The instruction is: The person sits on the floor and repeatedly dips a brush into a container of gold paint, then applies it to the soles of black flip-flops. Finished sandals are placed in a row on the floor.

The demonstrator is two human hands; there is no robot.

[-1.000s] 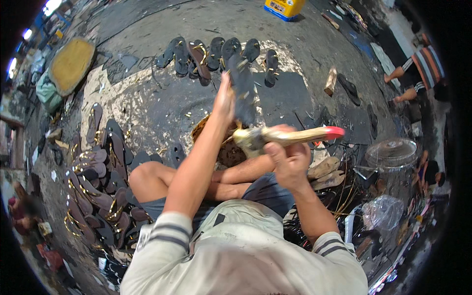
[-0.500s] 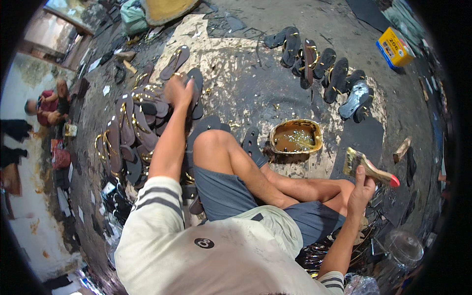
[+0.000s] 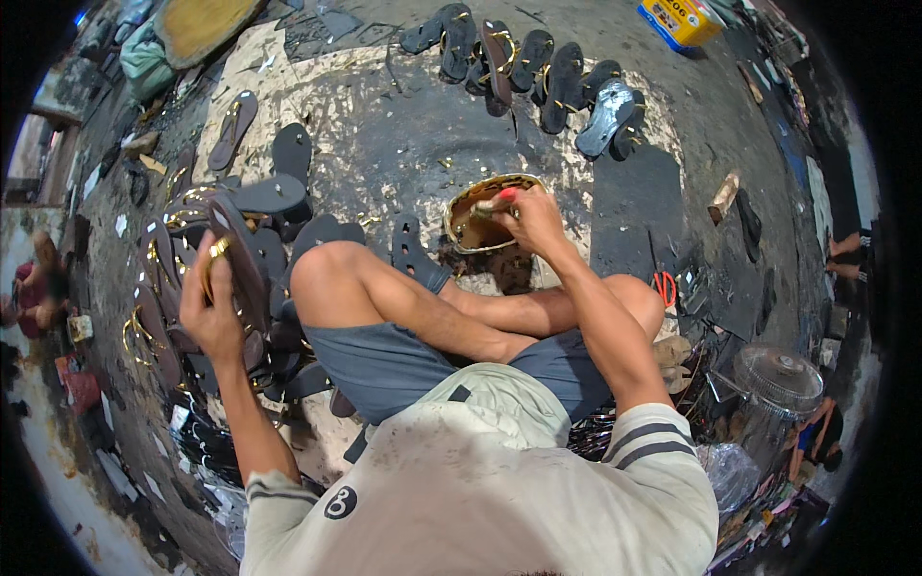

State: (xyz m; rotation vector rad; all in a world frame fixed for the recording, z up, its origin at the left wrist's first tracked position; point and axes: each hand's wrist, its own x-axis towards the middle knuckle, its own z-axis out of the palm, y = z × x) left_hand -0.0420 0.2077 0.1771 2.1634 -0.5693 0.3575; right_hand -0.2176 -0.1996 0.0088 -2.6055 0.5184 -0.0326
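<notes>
At the left, my left hand point(image 3: 213, 312) is closed on a dark brown sandal point(image 3: 252, 278) with gold straps, its fingers at the strap. Beneath it lies a crowded pile of similar sandals point(image 3: 158, 245). In front of my crossed legs, my right hand point(image 3: 534, 227) grips a paintbrush point(image 3: 497, 203) with a red handle end. Its bristles dip into a tub point(image 3: 448, 226) of brown, glue-like liquid, partly hidden by the hand.
A row of dark sandals point(image 3: 560, 88) stretches across the far side, one sole silvery. Orange-handled scissors point(image 3: 665, 288) lie beside my right knee. A standing fan point(image 3: 778, 379) is at the right, a yellow and blue box point(image 3: 680, 24) far right. People sit at both edges.
My right hand has carried the brush from the right side into the tub. My left hand has come back nearer and now holds a sandal. The whole view has shifted rightward.
</notes>
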